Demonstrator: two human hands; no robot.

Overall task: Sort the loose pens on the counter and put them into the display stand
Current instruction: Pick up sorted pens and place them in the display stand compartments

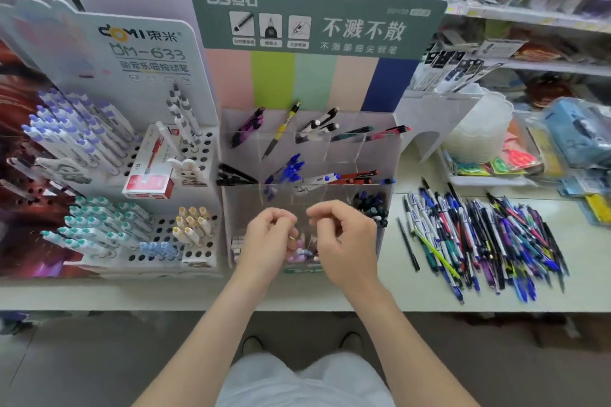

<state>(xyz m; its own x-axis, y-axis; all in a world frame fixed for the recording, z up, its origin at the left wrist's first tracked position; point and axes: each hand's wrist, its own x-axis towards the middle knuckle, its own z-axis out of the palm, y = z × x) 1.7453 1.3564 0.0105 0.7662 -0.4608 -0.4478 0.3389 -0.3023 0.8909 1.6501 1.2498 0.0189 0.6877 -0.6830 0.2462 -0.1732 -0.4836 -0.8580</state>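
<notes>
Fig. 1. Head view of the counter (330,294), with the stand (240,208) taken as landmark.

**Stand.** A clear stand with stepped compartments and a striped backboard is seen at the centre of the counter. Purple pens (249,125), one yellow pen (282,130) and white-and-black pens (319,127) are held in its back row. Black pens (234,175) and blue pens (287,172) are held in its middle row. Dark pens (372,208) are packed into its front right compartment.

**Loose pens.** The loose pens (479,235) are heaped flat on the counter just right of the stand, mostly blue, black and green. One black pen (408,244) lies apart at the edge of the heap nearest the stand.

**Hands.** Both hands are raised in front of the stand's front row, close together but not touching. The left hand (266,243) is shown with fingers curled inward toward the thumb. The right hand (345,241) is curled likewise, its fingertips turned toward the left hand. Whether anything is pinched in either hand cannot be told. Small pink items (301,253), too blurred to name, are seen in the stand behind and between the hands.

**Surroundings.** A white rack (195,149) with round holes stands just left of the stand. A red box (150,168) rests on that rack.
</notes>
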